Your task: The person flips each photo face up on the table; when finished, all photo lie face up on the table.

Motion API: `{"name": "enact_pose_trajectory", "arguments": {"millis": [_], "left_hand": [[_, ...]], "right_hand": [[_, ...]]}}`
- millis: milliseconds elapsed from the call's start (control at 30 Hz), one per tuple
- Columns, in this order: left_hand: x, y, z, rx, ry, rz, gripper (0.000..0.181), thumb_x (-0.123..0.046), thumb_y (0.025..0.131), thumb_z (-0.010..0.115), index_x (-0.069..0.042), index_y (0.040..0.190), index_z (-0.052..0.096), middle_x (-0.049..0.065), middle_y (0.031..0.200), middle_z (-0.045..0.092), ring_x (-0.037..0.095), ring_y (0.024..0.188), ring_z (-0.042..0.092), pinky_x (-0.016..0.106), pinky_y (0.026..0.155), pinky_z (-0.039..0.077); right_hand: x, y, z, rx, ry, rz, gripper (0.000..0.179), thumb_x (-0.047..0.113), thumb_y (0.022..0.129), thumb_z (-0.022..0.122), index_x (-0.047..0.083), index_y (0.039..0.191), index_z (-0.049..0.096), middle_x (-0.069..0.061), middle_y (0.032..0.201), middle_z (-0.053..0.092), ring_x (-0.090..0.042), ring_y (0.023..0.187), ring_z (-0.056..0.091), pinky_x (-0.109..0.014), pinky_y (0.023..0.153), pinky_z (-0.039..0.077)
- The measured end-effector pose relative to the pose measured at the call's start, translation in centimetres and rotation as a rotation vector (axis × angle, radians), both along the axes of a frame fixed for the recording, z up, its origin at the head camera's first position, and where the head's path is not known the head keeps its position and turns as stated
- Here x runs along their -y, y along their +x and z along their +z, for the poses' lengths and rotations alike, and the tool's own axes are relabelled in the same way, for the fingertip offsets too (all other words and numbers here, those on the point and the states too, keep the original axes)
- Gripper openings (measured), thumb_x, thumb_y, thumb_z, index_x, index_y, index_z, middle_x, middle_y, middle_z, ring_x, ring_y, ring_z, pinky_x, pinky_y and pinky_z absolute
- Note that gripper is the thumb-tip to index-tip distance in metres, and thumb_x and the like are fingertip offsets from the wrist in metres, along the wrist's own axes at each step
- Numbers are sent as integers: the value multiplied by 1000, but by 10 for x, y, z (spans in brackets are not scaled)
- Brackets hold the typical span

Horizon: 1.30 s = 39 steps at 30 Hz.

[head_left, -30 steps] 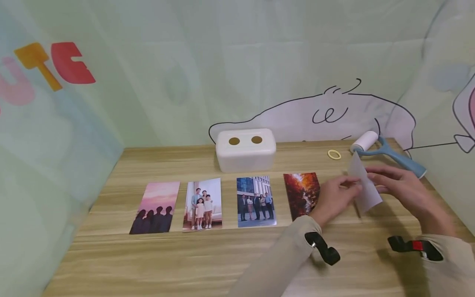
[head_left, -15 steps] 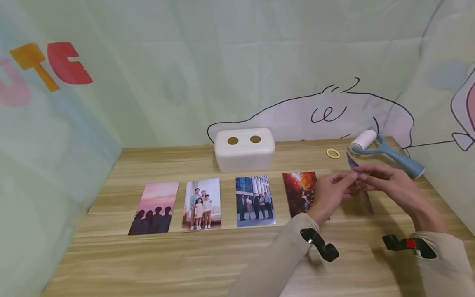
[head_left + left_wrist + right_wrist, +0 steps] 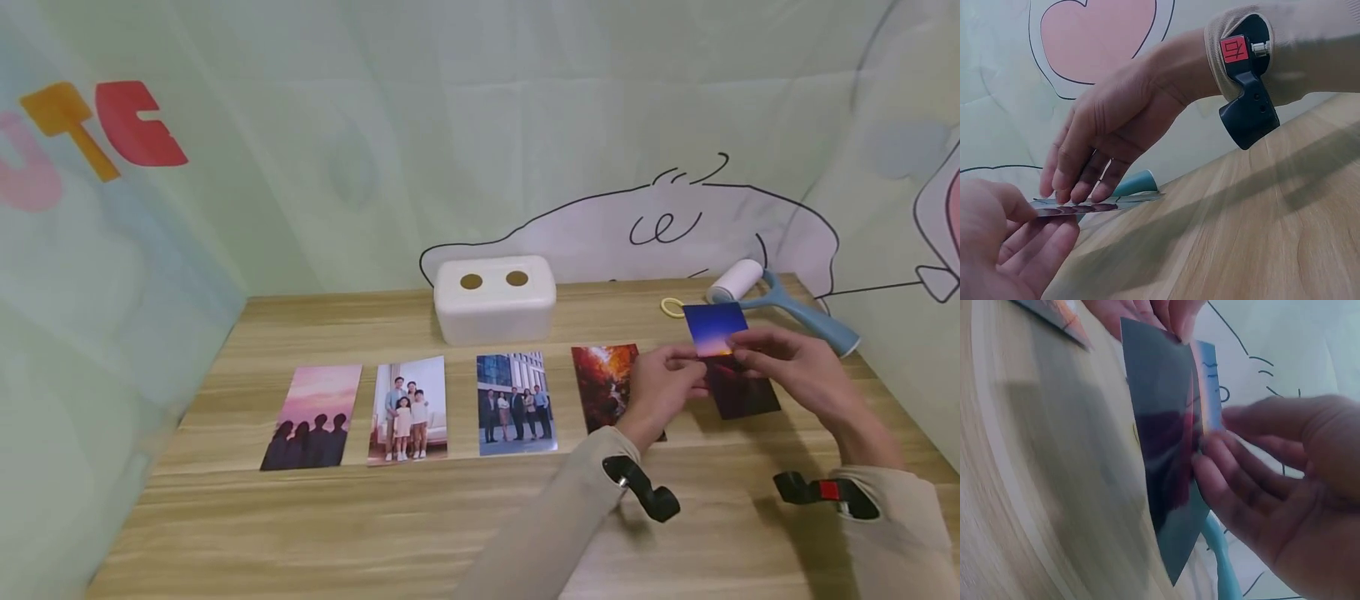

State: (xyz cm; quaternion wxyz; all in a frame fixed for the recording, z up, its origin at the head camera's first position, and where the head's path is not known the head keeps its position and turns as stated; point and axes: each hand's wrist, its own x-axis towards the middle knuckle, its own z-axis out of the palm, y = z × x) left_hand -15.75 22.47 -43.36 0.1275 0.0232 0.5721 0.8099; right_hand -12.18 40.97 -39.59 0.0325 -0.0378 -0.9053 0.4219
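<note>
A glossy photo (image 3: 714, 327) with a blue sky over a dark lower half is held just above the table, picture side up. My left hand (image 3: 665, 387) pinches its left edge between thumb and fingers. On the opposite edge, my right hand (image 3: 806, 375) grips it with thumb and fingertips. The left wrist view shows the photo (image 3: 1100, 207) nearly edge-on, gripped from both sides. In the right wrist view its dark half (image 3: 1163, 431) faces the camera. Beside my left hand lies an autumn forest photo (image 3: 600, 379), partly covered by that hand.
More photos lie in a row: an office group (image 3: 516, 404), a family (image 3: 408, 412) and silhouettes at sunset (image 3: 315, 417). Behind them stands a white box (image 3: 495, 312) with two round holes. A yellow ring (image 3: 672, 308) and a blue-handled lint roller (image 3: 813, 321) lie at the back right.
The held photo has turned over from its white back, through edge-on, to its picture side. Both hands stay near the same spot, their fingers shifting along its edges.
</note>
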Motion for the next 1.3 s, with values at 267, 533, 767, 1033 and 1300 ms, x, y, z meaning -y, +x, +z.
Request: {"name": "enact_pose_trajectory", "arguments": {"millis": [267, 533, 767, 1033, 1300], "left_hand": [[0, -1, -3, -24, -2, 29, 25, 16, 84, 72, -7, 93, 74, -3, 73, 68, 20, 57, 67, 43, 62, 64], [0, -3, -5, -60, -39, 72, 35, 20, 83, 73, -5, 106, 70, -5, 74, 67, 17, 55, 65, 44, 58, 63], [1, -1, -8, -73, -83, 56, 30, 21, 82, 74, -4, 99, 75, -5, 76, 67, 19, 55, 69, 39, 55, 62], [1, -1, -11, -89, -214, 47, 28, 19, 78, 80, -1, 98, 78, -6, 75, 68, 11, 51, 67, 26, 51, 58], [4, -4, -15, -230, -537, 0, 35, 5, 72, 87, -8, 104, 83, -8, 82, 76, -6, 65, 60, 10, 63, 48]], "right_hand": [[-11, -1, -2, -23, 146, -87, 44, 28, 107, 68, -6, 135, 64, -32, 134, 62, -46, 119, 59, -24, 77, 45], [-21, 2, -6, -70, 134, -58, 40, 20, 103, 73, -7, 132, 66, -26, 127, 68, 17, 88, 52, -12, 70, 48], [-21, 3, -6, -5, 188, -56, 41, 23, 105, 71, -5, 134, 65, -31, 127, 66, -7, 95, 63, -17, 69, 49], [-22, 1, -11, 47, 203, -27, 40, 18, 106, 69, -10, 134, 61, -38, 127, 63, -54, 112, 62, -20, 67, 50], [-25, -3, -18, 26, 258, 1, 35, 13, 102, 73, -11, 127, 64, -36, 117, 67, -51, 103, 67, -20, 68, 48]]}}
